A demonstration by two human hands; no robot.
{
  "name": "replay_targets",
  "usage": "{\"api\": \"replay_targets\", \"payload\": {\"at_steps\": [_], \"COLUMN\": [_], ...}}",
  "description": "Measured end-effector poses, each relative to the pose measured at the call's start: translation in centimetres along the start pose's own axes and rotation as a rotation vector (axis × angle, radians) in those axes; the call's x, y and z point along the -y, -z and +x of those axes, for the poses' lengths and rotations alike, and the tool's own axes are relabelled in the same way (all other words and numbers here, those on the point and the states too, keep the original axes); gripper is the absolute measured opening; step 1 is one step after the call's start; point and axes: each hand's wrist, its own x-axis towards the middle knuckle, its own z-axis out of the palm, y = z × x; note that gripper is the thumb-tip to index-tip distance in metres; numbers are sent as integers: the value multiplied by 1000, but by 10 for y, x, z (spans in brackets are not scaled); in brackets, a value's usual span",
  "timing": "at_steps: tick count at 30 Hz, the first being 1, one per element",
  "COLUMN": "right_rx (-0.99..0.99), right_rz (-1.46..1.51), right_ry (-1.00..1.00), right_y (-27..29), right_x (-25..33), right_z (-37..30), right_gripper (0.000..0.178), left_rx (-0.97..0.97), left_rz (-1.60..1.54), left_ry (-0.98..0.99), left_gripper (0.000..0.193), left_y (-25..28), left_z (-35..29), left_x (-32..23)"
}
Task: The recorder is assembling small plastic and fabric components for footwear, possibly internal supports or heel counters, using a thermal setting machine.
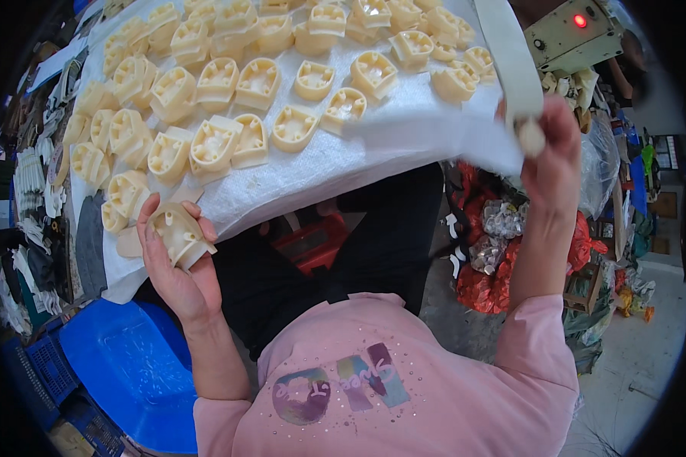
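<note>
My left hand (181, 278) holds a cream moulded plastic part (180, 234), its hollow side with small posts facing up, at the near left corner of the table. At the right edge of the table my right hand (554, 156) is closed round a thing with a pale, round end (531, 139). A wide whitish strip (442, 141), smeared by motion, stretches leftward from this hand; whether it belongs to the held thing I cannot tell. Many similar cream parts (295, 127) lie across the white-covered table (267, 183), several of them stacked or leaning together.
A cream strap-like band (511, 57) runs along the table's right side, below a metal box with a lit red lamp (579, 20). Blue tub (129, 373) at lower left. Red bags (484, 286) and clear bags of small parts (503, 218) sit on the floor at right.
</note>
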Motion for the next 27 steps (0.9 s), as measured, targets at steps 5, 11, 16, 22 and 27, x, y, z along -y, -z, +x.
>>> {"api": "replay_targets", "payload": {"at_steps": [5, 11, 16, 22, 27], "right_rx": [-34, -222, -384, 171, 330], "right_rz": [91, -850, -861, -344, -160], "right_ry": [49, -55, 155, 175, 26], "right_y": [-2, 36, 8, -116, -169], "right_x": [-11, -106, -95, -42, -43], "right_z": [90, 95, 71, -7, -31], "right_gripper": [22, 29, 25, 27, 41], "left_rx": [-11, 59, 152, 331, 224], "left_rz": [-17, -22, -129, -259, -108], "left_ry": [-13, 50, 206, 298, 248], "left_gripper": [39, 41, 49, 62, 67], "left_y": [-7, -21, -32, -42, -45], "left_z": [-5, -13, -18, -16, -20], "left_x": [-3, 5, 10, 26, 21]}}
